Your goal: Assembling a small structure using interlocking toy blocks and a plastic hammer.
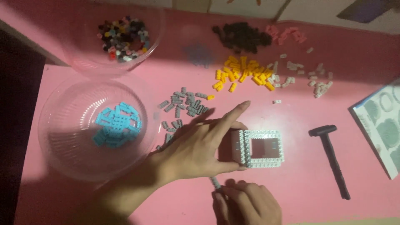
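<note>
Left hand (196, 150) clamps the white brick frame (262, 149) at table (300, 187) centre, right hand (246, 204) pinches a small grey brick (215, 182) just below; a hard push could likely crack the frame's thin walls or flick the piece into the grey pile (185, 104)

Dim, warm indoor light; whole frame tinted pink. Desk (358, 54) brightest along far edge and right side, so light seems to arrive from far right. Broad dark shadow over desk's near left corner and left edge, swallowing forearm. Short soft shadows beside small black hammer (331, 156). Faint glare on rim of clear bowl (54, 104) (ribbed plastic catches highlights). Overall soft, noisy image; small brick piles smeared, left hand (200, 148) slightly blurred.
</note>
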